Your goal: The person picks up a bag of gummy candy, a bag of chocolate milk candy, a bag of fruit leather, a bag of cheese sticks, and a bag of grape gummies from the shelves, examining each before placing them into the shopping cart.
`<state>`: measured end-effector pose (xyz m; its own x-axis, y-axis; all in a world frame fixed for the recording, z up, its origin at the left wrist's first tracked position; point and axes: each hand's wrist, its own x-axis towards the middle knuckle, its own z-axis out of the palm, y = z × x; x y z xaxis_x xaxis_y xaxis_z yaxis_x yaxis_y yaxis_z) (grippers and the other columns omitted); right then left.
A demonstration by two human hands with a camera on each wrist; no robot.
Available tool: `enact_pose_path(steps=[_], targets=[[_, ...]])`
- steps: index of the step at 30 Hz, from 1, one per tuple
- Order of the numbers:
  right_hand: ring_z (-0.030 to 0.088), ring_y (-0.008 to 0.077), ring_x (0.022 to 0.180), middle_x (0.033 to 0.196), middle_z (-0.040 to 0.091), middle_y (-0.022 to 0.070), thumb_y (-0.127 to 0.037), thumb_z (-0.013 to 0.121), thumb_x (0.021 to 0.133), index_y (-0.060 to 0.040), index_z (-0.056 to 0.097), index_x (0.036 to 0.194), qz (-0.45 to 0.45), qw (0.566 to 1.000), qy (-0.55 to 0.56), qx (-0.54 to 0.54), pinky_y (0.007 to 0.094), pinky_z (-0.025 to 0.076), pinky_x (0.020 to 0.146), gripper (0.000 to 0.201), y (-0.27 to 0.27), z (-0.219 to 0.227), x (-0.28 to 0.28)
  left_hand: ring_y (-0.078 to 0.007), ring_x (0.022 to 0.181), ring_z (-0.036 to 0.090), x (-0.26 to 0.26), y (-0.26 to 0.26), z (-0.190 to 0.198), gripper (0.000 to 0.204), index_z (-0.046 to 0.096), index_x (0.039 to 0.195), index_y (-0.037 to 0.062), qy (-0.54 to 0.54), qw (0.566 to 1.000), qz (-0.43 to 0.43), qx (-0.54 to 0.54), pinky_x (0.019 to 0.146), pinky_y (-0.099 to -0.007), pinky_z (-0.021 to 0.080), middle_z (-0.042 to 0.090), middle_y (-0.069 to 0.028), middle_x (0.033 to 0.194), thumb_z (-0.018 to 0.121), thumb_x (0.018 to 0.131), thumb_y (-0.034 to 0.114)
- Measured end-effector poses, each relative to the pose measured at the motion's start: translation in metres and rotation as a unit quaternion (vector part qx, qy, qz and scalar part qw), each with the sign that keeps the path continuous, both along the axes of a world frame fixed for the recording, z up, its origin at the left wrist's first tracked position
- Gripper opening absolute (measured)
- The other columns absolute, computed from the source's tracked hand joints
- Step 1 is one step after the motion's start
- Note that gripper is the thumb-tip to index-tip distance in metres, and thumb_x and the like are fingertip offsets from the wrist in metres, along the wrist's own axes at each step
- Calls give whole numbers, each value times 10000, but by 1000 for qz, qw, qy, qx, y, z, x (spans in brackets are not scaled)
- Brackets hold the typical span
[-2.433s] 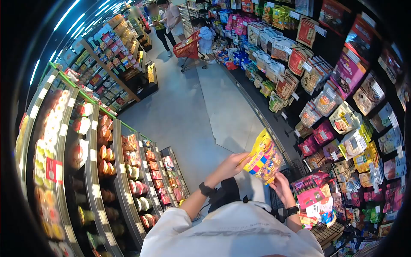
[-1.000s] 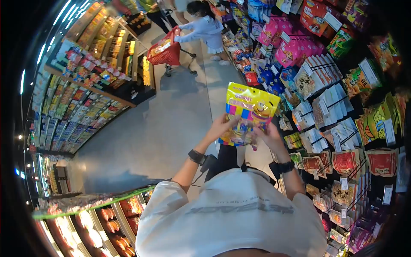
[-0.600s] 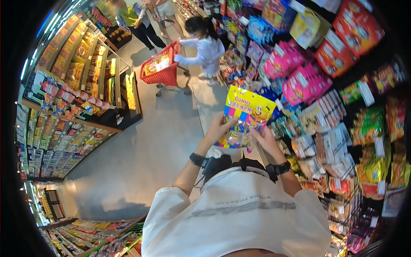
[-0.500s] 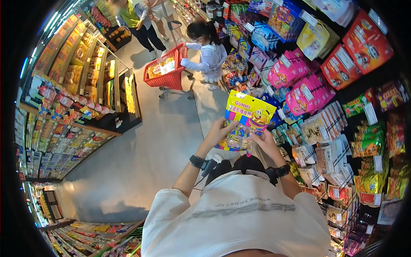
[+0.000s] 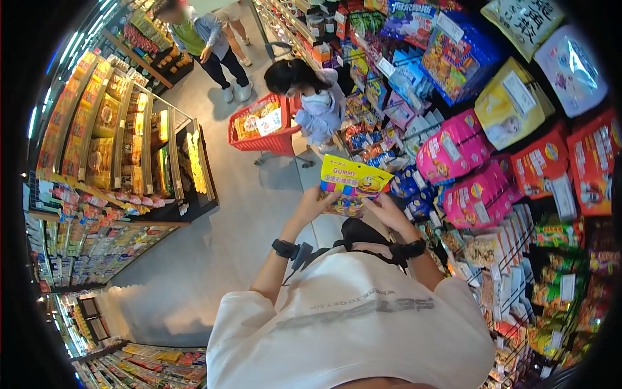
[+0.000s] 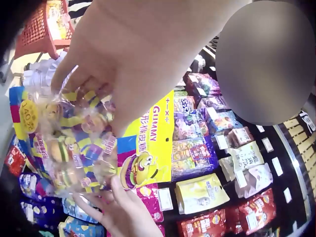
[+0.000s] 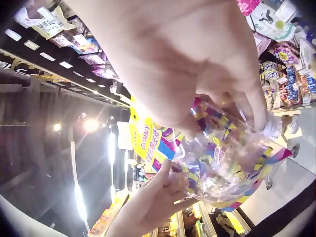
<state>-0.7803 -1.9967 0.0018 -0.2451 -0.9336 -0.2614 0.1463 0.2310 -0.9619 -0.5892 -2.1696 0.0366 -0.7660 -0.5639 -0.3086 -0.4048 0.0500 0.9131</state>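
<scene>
Your left hand (image 5: pixel 312 205) and right hand (image 5: pixel 389 214) grip opposite sides of the yellow, clear-windowed plastic gummy bag (image 5: pixel 350 172), left of the shiny pink packets (image 5: pixel 451 146) and near-right of the red plastic cart (image 5: pixel 262 142).

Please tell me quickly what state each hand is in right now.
Left hand: closed on one side of the yellow gummy bag, thumb in front.
Right hand: closed on the other side of it, thumb also in front.
</scene>
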Motion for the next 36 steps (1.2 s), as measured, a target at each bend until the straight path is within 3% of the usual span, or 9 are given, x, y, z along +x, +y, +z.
enact_pose_path(steps=[5,8,11,14,21,26,31,35,36], targets=[[584,156,1130,1239,636,90,-218,621,995,24,549,1304,26,997,44,-52,333,449,1002,399,-63,-30,-50,-162,814,690,-50,-59,19,476,663,1070,-81,-37,999,24,-22,736,-297,546,728,-149,943,728,907,362],[607,154,1091,1226,644,86,-212,628,989,26,553,1297,-1,998,62,-19,330,476,969,397,-92,-30,-66,-177,803,694,-67,-96,-14,505,626,1108,-85,-62,995,38,-71,736,-297,547,724,-168,925,744,891,356],[626,144,1028,1202,651,73,-216,642,979,-11,562,1298,-28,994,106,-24,321,513,901,387,-126,-30,-83,-174,830,696,-81,-122,-10,444,559,1096,-63,-52,992,94,-69,740,-293,547,712,-164,921,753,894,282],[630,134,998,1191,651,54,-219,650,975,-17,548,1310,-70,993,88,-21,300,521,873,404,-161,-22,-90,-167,843,696,-80,-165,-51,376,492,1049,-24,62,992,105,-11,734,-288,548,696,-139,908,755,896,197],[622,109,934,1122,675,48,-265,664,961,-21,578,1269,-100,981,164,1,266,496,816,403,-246,-13,-74,-138,801,660,-67,-267,-58,290,547,981,0,35,998,35,-29,690,-281,535,670,-88,845,752,894,186],[593,99,951,1119,648,26,-266,641,977,-40,542,1300,-101,989,106,35,289,488,845,406,-304,7,-58,-131,708,626,-60,-331,-106,224,595,936,-23,68,997,-25,-42,627,-281,519,660,-74,815,712,918,168],[614,140,1054,1181,627,52,-218,654,970,-50,497,1334,-75,995,16,62,329,525,890,431,-346,-14,-68,-144,765,642,-64,-370,-104,337,636,1128,-37,35,999,10,-6,658,-286,528,689,-96,883,634,973,262],[618,138,1032,1153,650,62,-192,651,971,-37,515,1318,-152,982,-40,108,312,525,860,404,-398,-20,-96,-153,829,646,-56,-401,-104,361,640,1142,-10,-6,1000,20,-10,710,-294,527,689,-108,945,633,973,309],[618,140,1029,1149,653,59,-187,649,971,-33,520,1309,-171,982,-17,79,311,519,863,393,-410,-50,-116,-154,832,647,-51,-406,-105,363,637,1146,-9,-16,999,20,-25,714,-294,526,689,-106,950,630,974,310]])
